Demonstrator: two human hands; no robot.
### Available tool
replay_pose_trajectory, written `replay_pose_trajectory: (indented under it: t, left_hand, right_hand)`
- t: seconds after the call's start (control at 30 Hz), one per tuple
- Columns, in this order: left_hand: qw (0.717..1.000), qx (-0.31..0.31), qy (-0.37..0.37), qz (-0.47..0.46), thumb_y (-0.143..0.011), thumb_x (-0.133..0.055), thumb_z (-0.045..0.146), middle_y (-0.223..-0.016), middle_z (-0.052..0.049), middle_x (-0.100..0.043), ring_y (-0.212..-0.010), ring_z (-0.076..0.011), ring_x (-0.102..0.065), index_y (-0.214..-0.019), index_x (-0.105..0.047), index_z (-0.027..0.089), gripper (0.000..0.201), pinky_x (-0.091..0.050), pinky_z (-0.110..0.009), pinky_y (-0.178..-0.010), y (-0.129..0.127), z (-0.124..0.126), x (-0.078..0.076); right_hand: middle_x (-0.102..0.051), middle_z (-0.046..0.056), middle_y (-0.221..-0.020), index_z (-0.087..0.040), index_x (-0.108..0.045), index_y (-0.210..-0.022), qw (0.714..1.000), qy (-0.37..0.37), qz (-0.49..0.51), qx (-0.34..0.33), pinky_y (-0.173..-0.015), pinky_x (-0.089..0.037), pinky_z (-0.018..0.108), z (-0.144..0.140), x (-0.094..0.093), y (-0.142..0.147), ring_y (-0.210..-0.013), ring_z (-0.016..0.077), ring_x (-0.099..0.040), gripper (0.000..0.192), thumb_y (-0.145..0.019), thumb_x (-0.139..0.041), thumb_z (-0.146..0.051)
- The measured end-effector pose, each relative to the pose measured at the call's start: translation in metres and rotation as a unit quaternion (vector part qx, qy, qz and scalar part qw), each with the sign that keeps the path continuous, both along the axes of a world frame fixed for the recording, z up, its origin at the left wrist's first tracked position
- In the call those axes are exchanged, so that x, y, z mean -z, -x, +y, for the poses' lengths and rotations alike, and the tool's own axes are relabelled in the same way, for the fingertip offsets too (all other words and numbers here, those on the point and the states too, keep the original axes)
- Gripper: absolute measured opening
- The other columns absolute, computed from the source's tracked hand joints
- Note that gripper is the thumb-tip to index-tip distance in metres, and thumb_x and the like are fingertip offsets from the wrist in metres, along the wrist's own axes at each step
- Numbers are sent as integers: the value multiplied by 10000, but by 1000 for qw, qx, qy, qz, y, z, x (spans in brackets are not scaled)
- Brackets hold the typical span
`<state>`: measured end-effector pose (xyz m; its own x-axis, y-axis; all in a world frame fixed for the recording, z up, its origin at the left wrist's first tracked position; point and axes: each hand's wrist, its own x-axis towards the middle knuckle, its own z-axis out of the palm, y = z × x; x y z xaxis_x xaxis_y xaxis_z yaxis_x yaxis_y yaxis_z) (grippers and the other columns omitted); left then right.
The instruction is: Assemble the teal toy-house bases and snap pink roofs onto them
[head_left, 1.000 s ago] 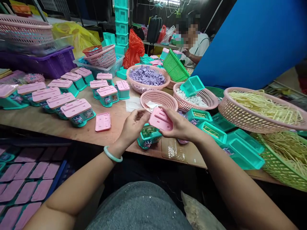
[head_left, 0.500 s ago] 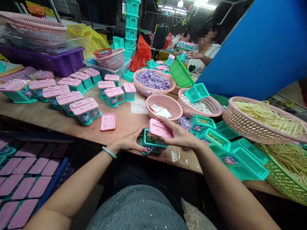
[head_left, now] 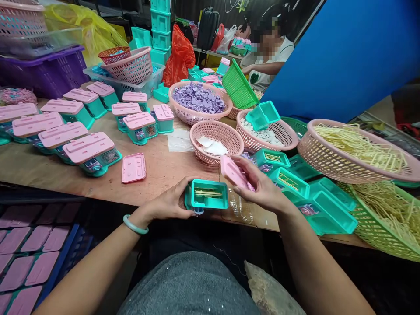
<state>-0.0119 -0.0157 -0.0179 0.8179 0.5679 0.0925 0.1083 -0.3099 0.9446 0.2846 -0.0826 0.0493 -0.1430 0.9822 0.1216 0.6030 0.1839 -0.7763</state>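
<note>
My left hand (head_left: 172, 197) is closed round the left end of a teal plastic box (head_left: 210, 200) at the table's front edge. The box is uncovered and tilted toward me; pale yellow sticks (head_left: 207, 192) lie inside it. To its right, my right hand (head_left: 259, 183) grips a pink lid (head_left: 233, 172), held tilted and apart from the box. Another pink lid (head_left: 134, 168) lies on the table, left of my left hand. Teal boxes with pink lids (head_left: 90, 148) stand in rows farther left. Uncovered teal boxes holding yellow sticks (head_left: 289, 181) are right of my right hand.
Ahead are pink baskets with purple pieces (head_left: 198, 98), white paper (head_left: 213, 146) and white lumps (head_left: 262, 133). Baskets of yellow sticks (head_left: 361, 146) stand right, near a slanting blue panel (head_left: 328, 57). A crate of lidded boxes (head_left: 36, 245) is low left. A co-worker (head_left: 271, 57) sits across.
My right hand has lifted the pink lid off to the right, away from over the box. The box now shows its open top. The view has shifted slightly right and down.
</note>
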Motion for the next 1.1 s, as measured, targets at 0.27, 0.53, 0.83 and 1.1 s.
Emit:
replay_pose_trajectory:
  t: [0.27, 0.53, 0.83, 1.1]
  left_hand:
    - [998, 5, 56, 5, -744, -804, 247, -1517, -131, -526, -1417, -322, -491, -1542, -330, 223, 929, -397, -466, -1184, -2, 9, -4]
    - [995, -1, 98, -12, -748, -833, 330, -1695, -159, -258, -1561, -339, -249, -1637, -149, 214, 1128, -209, -514, -1276, 0, 6, 5]
    - [982, -8, 174, -68, -797, -772, 456, -1706, -119, -247, -1583, -332, -175, -1619, -230, 220, 1013, -166, -518, -1290, -5, -2, 7]
    - [981, -115, 145, -50, -946, -514, 585, -1716, -107, -224, -1591, -287, -155, -1611, -242, 194, 818, -116, -460, -1303, -21, -12, 13]
  right_hand:
    - [-458, 92, -1593, -275, -413, -1540, 998, 15, -21, -55, -1220, -350, 547, 11, 0, 11, -1476, 346, -416, 769, -842, -710, -396]
    - [-499, 128, -1524, -280, -326, -1574, 978, -36, -117, -171, -1167, -416, 558, 17, 3, 35, -1393, 319, -489, 841, -817, -691, -255]
    - [-228, 86, -1704, -340, -128, -1642, 936, -91, -294, -170, -1220, -211, 683, 3, 30, 57, -1545, 405, -213, 987, -824, -682, -352]
    - [-87, 84, -1733, -325, -77, -1646, 949, -83, -253, -170, -1239, -183, 661, 2, 32, 57, -1586, 386, -54, 1086, -800, -750, -428]
